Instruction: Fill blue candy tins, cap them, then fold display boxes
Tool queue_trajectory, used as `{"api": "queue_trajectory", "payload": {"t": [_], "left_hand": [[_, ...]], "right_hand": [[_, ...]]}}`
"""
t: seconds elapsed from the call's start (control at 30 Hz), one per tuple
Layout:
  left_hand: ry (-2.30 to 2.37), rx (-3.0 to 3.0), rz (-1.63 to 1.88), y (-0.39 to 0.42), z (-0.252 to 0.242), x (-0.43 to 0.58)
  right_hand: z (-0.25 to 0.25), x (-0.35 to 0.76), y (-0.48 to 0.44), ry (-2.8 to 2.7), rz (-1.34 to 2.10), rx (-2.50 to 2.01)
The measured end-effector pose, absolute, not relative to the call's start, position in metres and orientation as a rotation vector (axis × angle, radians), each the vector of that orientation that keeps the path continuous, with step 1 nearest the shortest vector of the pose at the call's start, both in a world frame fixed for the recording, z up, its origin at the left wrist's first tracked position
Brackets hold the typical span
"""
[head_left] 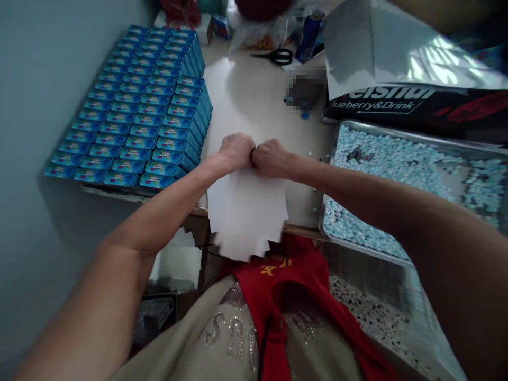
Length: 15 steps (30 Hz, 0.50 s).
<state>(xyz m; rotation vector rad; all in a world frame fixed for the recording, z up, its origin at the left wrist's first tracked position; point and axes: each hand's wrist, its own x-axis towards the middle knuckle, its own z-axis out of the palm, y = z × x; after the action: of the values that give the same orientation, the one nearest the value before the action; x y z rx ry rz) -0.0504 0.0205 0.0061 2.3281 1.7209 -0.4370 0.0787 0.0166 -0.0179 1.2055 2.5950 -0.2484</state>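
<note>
- Pale wall [59,63] runs along the left; beside it is a light-topped table [257,95].
- Blue packets [130,111]: ranged in close rows at the table's left side.
- Metal tray [357,244]: at the right, spread with small pale blue pieces [397,153], partly covered from view by the right forearm [357,190].
- White paper [254,211]: between packets and tray, extending over the table's near edge; lower end blurred, outline jagged.
- Left hand [238,148] and right hand [273,157]: side by side, both clenched, gripping the paper's upper end; fingertips hidden.
- Blue can [310,36]: far side, near dark-handled scissors [280,56].
</note>
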Motion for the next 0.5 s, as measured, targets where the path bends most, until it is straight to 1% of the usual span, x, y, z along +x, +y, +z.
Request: {"api": "queue_trajectory", "payload": {"t": [0.1,0.17,0.2,0.3,0.37,0.43,0.5], "left_hand": [[1.662,2.560,-0.248,0.004,0.037,-0.043],[1.676,2.577,-0.175,-0.034,0.048,-0.039],[1.690,2.521,-0.219,-0.058,0.047,-0.037],[1.648,2.525,-0.265,-0.131,0.020,-0.035],[1.737,2.553,-0.162,-0.159,-0.008,-0.038],[1.812,2.569,0.001,-0.162,-0.029,-0.046],[1.756,2.539,0.137,-0.144,-0.039,-0.056]], "right_hand": [[-0.012,0.102,0.028,2.393,-0.314,1.540],[-0.010,0.122,0.026,2.256,-0.422,1.615],[-0.011,0.130,0.021,2.206,-0.485,1.625],[-0.017,0.146,0.005,2.130,-0.629,1.650],[-0.023,0.149,-0.003,2.128,-0.639,1.657],[-0.029,0.149,-0.004,2.127,-0.629,1.632],[-0.036,0.151,0.000,2.148,-0.614,1.583]]}}
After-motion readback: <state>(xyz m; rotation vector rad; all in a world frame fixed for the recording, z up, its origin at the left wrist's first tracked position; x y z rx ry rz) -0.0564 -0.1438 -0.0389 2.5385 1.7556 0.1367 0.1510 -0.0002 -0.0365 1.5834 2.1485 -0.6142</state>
